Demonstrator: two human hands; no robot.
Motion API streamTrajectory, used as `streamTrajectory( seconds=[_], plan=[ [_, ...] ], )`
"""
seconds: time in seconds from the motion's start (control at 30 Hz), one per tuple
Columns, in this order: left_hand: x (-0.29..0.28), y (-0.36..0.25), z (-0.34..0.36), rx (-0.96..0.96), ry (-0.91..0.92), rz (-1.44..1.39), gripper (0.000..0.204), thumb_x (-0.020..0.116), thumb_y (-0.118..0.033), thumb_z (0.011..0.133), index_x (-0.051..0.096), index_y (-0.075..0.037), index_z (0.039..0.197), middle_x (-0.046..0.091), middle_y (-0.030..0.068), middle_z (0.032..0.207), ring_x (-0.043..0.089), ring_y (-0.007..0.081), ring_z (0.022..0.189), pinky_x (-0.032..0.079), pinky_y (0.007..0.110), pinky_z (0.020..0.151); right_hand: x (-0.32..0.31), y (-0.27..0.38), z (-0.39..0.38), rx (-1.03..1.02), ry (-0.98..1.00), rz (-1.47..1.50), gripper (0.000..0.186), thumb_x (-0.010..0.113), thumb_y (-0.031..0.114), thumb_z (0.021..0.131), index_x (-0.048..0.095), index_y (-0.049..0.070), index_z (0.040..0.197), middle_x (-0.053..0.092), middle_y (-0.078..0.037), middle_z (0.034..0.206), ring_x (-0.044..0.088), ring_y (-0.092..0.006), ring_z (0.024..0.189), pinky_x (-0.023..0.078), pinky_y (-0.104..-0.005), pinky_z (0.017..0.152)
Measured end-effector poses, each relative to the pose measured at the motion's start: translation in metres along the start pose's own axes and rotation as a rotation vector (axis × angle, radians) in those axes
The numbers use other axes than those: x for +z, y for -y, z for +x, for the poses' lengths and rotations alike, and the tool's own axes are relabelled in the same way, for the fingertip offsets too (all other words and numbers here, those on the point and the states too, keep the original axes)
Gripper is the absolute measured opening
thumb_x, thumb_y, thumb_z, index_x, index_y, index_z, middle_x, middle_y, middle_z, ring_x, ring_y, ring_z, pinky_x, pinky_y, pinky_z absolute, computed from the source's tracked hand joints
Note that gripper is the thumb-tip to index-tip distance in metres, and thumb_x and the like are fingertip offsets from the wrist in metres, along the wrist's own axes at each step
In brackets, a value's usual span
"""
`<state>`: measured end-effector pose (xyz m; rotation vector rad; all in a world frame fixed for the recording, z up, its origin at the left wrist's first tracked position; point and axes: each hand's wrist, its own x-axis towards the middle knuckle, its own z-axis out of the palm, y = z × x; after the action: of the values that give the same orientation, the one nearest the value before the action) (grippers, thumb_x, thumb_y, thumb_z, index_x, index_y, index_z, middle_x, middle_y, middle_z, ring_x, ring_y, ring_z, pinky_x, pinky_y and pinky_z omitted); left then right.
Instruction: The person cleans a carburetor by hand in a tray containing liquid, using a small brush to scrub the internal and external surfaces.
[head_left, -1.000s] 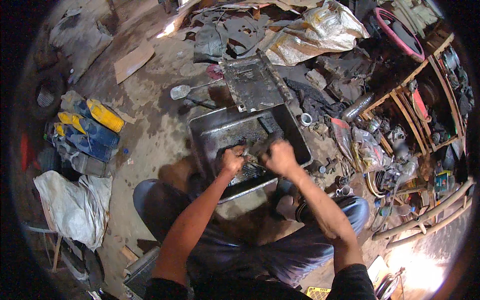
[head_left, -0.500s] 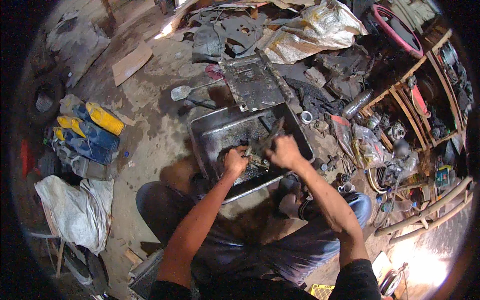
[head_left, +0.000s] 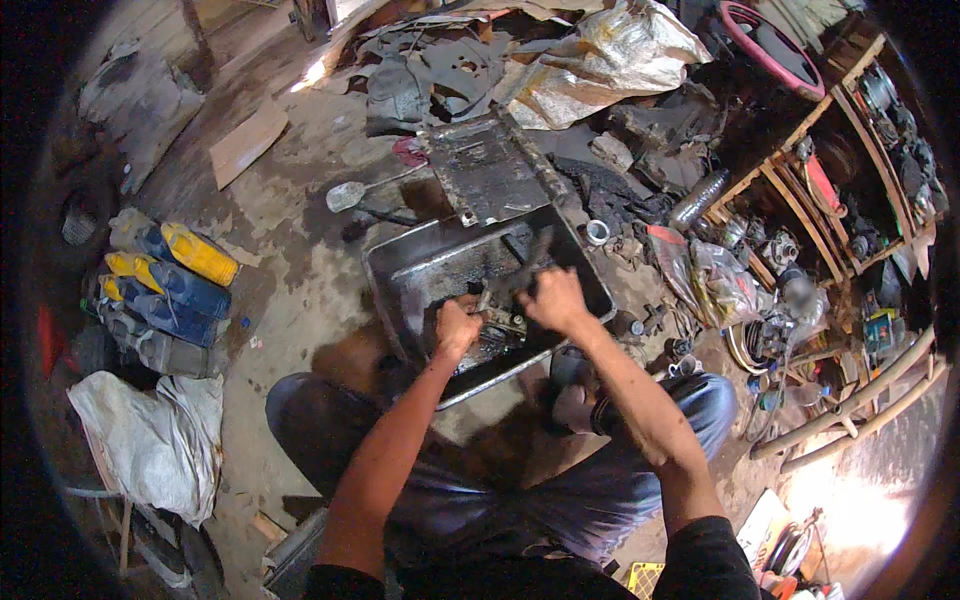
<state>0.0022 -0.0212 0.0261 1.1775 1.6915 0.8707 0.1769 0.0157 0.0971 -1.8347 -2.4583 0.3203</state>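
Observation:
A black rectangular basin (head_left: 418, 284), dirty and wet inside, lies on the floor in front of my knees. In it my left hand (head_left: 459, 326) is closed around a greasy metal machine part (head_left: 507, 322) with rounded fittings. Just to the right, my right hand (head_left: 555, 300) is closed on a dark, elongated tool (head_left: 540, 246) pointing up and away from me. Motion blurs that tool, so its kind is unclear. The tool's lower end is close to the metal part; whether they touch I cannot tell.
A grimy metal panel (head_left: 487, 170) leans at the basin's far edge, a scoop-like tool (head_left: 346, 196) beside it. A white cup (head_left: 597, 232) stands right of the basin. Blue-and-yellow containers (head_left: 175, 285) and a white sack (head_left: 150, 430) are left; a cluttered wooden rack (head_left: 800, 205) is right.
The whole view has shifted slightly. The dark tool in my right hand has changed its tilt a little and stays blurred. My left hand keeps its hold on the metal part.

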Motion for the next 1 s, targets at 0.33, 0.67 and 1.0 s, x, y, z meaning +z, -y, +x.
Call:
streamTrajectory(
  seconds=[0.33,0.67,1.0],
  plan=[
    [-0.002,0.037,0.014,-0.072,0.078,-0.024,0.036,0.070,-0.005,0.071,0.062,0.001,0.105,0.066,0.0077,0.080,0.061,0.0161,0.067,0.046,0.029,0.057,0.007,0.028,-0.021,-0.462,-0.165,0.055,0.029,0.066,0.028,0.072,0.066,0.006,0.092,0.064,-0.017,0.094,0.059,-0.0340,0.096,0.037,-0.0564,0.093],
    [-0.020,0.007,-0.012,0.176,0.196,0.092,0.038,0.064,-0.006,0.074,0.059,0.000,0.111,0.066,0.0171,0.100,0.064,0.0256,0.094,0.046,0.034,0.083,0.007,0.052,-0.053,-0.250,-0.233,0.103,0.042,0.069,0.027,0.070,0.062,-0.001,0.101,0.064,-0.018,0.096,0.056,-0.0347,0.100,0.036,-0.0523,0.093],
    [0.001,0.032,-0.003,0.048,0.147,0.023,0.040,0.064,-0.006,0.069,0.059,0.002,0.107,0.067,0.0130,0.097,0.064,0.0219,0.087,0.048,0.031,0.076,0.018,0.045,-0.065,0.260,-0.244,0.206,0.033,0.068,0.024,0.069,0.064,-0.003,0.086,0.062,-0.024,0.088,0.058,-0.0387,0.083,0.046,-0.0445,0.081]
  ],
)
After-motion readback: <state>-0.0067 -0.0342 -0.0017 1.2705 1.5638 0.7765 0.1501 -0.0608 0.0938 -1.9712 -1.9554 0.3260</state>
